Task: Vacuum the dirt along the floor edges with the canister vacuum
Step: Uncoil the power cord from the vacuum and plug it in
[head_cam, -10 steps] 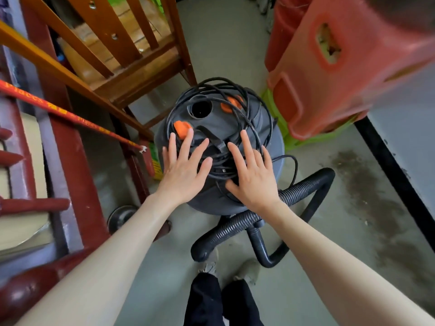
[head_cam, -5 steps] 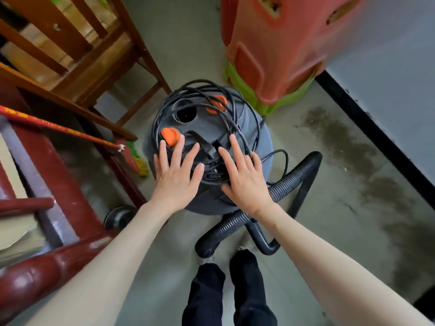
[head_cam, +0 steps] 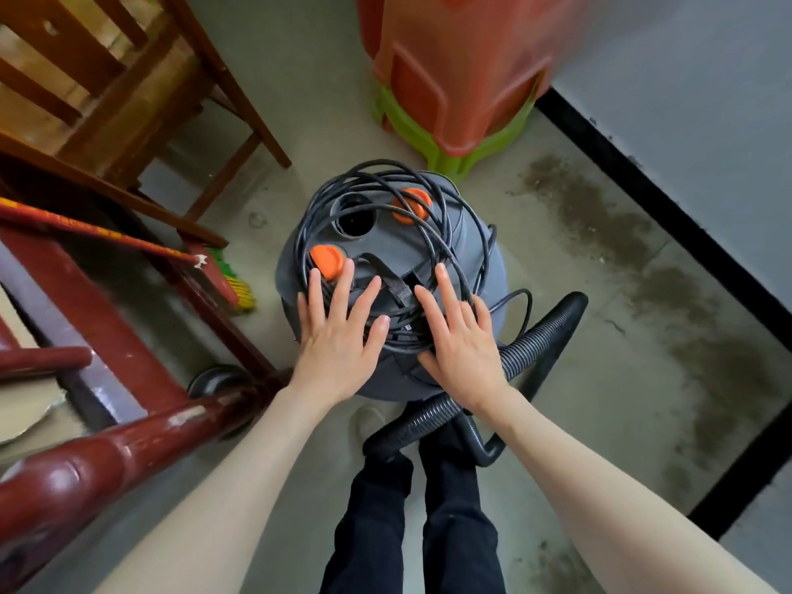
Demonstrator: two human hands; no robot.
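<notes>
A grey canister vacuum (head_cam: 467,250) stands on the concrete floor right in front of me. A black power cord (head_cam: 433,233) lies coiled loosely over its lid, around two orange knobs. Its black ribbed hose (head_cam: 535,336) curls on the floor at the right and near side. My left hand (head_cam: 338,336) and my right hand (head_cam: 460,340) both hover flat over the near part of the lid, fingers spread, holding nothing. A dark band of dirt (head_cam: 668,302) runs on the floor along the black baseboard at the right.
Stacked red and green plastic stools (head_cam: 454,79) stand just behind the vacuum. A wooden chair (head_cam: 141,92) and dark red furniture rails (head_cam: 98,460) crowd the left, with a broom (head_cam: 231,280) leaning under them. A grey wall (head_cam: 707,100) bounds the right.
My view has tilted and shifted, so the vacuum sits lower and more central. Both hands stay spread over the lid with little change.
</notes>
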